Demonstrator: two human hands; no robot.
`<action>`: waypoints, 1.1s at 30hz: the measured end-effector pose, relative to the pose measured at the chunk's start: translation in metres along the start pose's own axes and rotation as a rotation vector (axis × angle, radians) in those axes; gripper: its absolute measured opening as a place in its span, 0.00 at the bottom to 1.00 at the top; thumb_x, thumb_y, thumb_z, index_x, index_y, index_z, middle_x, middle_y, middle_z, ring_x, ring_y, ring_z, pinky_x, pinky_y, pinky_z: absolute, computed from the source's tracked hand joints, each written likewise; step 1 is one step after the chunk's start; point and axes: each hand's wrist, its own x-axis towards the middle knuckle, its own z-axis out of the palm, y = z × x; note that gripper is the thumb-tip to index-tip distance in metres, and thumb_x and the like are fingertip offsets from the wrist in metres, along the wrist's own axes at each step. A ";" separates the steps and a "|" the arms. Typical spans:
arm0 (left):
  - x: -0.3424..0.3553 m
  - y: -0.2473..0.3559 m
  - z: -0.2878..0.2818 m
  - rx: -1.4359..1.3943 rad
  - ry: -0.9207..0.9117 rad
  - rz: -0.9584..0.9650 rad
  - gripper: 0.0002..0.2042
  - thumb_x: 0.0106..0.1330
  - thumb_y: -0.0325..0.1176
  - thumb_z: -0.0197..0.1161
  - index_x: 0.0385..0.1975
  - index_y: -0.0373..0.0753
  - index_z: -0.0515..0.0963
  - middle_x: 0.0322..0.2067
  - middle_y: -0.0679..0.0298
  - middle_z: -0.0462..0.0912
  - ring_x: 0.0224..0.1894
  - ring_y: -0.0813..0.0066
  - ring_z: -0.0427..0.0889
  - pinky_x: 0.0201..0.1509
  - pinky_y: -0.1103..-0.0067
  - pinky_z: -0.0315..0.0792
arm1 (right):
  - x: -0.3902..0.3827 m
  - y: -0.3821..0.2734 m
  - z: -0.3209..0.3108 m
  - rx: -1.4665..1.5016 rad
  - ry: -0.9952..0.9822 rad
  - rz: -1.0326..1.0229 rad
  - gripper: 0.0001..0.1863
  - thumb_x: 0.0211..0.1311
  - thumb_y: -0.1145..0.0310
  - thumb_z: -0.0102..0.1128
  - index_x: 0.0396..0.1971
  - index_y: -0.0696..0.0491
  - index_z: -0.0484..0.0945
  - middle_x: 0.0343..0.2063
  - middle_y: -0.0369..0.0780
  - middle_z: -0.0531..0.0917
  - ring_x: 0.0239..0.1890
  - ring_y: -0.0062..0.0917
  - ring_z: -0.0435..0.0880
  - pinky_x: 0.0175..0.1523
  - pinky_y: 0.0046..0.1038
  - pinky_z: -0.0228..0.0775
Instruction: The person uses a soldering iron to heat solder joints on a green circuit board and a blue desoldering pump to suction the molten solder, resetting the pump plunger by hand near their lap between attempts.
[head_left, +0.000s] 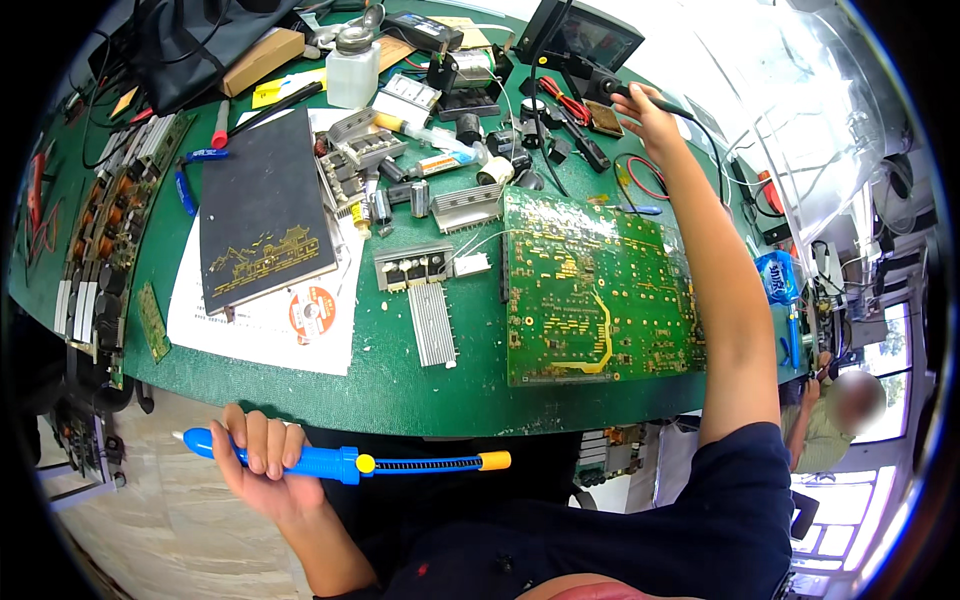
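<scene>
The hands are well apart. The left hand (265, 455) is wrapped round a blue desoldering pump (330, 463), held sideways in front of the worktop (440, 405), its pale tip to the left and yellow plunger end to the right. The right hand (652, 118) reaches to the far side, its fingers at a black corded handle (668, 104); whether they grip it, I cannot tell. Beneath and left of that forearm lies a green circuit board (600, 290), with a finned heatsink (433, 325) to its left. Further left, a dark notebook (265, 205) rests on white paper (200, 325). Beyond them are a solder spool (472, 68) and a translucent white bottle (353, 80); more populated boards (110, 240) line the left edge.
</scene>
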 end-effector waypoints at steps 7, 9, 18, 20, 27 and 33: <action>-0.010 -0.011 0.018 0.115 -0.055 0.053 0.13 0.77 0.38 0.45 0.28 0.42 0.61 0.16 0.71 0.63 0.15 0.84 0.60 0.23 0.82 0.61 | 0.006 0.004 0.010 0.009 -0.044 0.238 0.27 0.69 0.46 0.53 0.54 0.55 0.72 0.41 0.36 0.84 0.33 0.19 0.80 0.40 0.23 0.73; -0.013 -0.014 0.024 0.180 -0.061 0.077 0.12 0.77 0.37 0.45 0.29 0.42 0.61 0.16 0.71 0.63 0.15 0.85 0.60 0.24 0.82 0.61 | -0.003 0.002 0.006 0.104 -0.175 0.321 0.33 0.66 0.43 0.56 0.54 0.59 0.71 0.42 0.41 0.83 0.32 0.20 0.81 0.41 0.22 0.75; -0.032 -0.028 0.055 0.334 -0.363 0.093 0.12 0.66 0.37 0.56 0.35 0.40 0.61 0.24 0.65 0.66 0.25 0.77 0.67 0.30 0.78 0.66 | -0.112 -0.036 0.008 0.231 -0.414 0.256 0.41 0.67 0.45 0.56 0.63 0.66 0.59 0.51 0.49 0.79 0.47 0.27 0.81 0.50 0.27 0.77; -0.041 -0.039 0.067 0.410 -0.402 0.119 0.13 0.65 0.39 0.56 0.36 0.40 0.61 0.26 0.64 0.66 0.26 0.75 0.67 0.31 0.77 0.67 | -0.144 -0.051 0.009 0.086 -0.388 0.174 0.31 0.68 0.49 0.57 0.58 0.60 0.70 0.49 0.44 0.81 0.50 0.26 0.80 0.54 0.29 0.74; -0.071 -0.067 0.082 1.101 -0.484 0.088 0.17 0.66 0.42 0.61 0.43 0.36 0.66 0.29 0.59 0.73 0.31 0.71 0.74 0.36 0.76 0.71 | -0.338 -0.093 -0.008 -0.296 -0.427 -0.393 0.24 0.62 0.56 0.64 0.52 0.58 0.77 0.46 0.41 0.84 0.48 0.26 0.81 0.52 0.28 0.72; -0.098 -0.130 0.118 1.532 -1.068 -0.174 0.17 0.59 0.31 0.69 0.45 0.33 0.74 0.34 0.50 0.81 0.34 0.54 0.82 0.39 0.70 0.74 | -0.451 -0.072 0.020 0.489 -0.502 -0.246 0.35 0.61 0.48 0.64 0.58 0.59 0.71 0.58 0.46 0.75 0.61 0.31 0.72 0.64 0.38 0.62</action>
